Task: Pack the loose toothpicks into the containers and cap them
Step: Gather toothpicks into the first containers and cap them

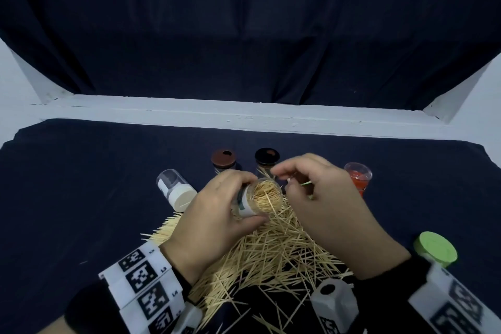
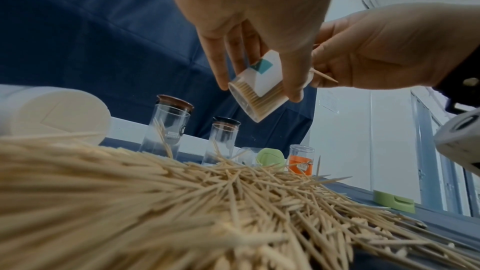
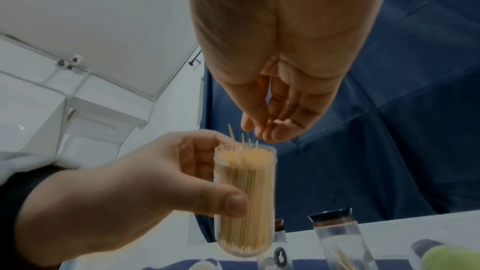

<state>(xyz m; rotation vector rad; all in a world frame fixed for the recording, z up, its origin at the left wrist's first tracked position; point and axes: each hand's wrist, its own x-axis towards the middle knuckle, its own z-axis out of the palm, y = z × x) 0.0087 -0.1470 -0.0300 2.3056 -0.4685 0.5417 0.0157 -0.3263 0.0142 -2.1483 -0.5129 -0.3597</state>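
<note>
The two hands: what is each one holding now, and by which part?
Left hand grips the open toothpick container round its side wall. Right hand pinches a few loose toothpicks along their shafts.

The white wristband (image 1: 141, 276) on the left wrist carries small printed codes "L3" and "L4" beside its black square markers. The brown-capped clear container (image 2: 166, 128) bears a label whose word seems to begin "TOOTHPI", though it is too blurred to be sure
</note>
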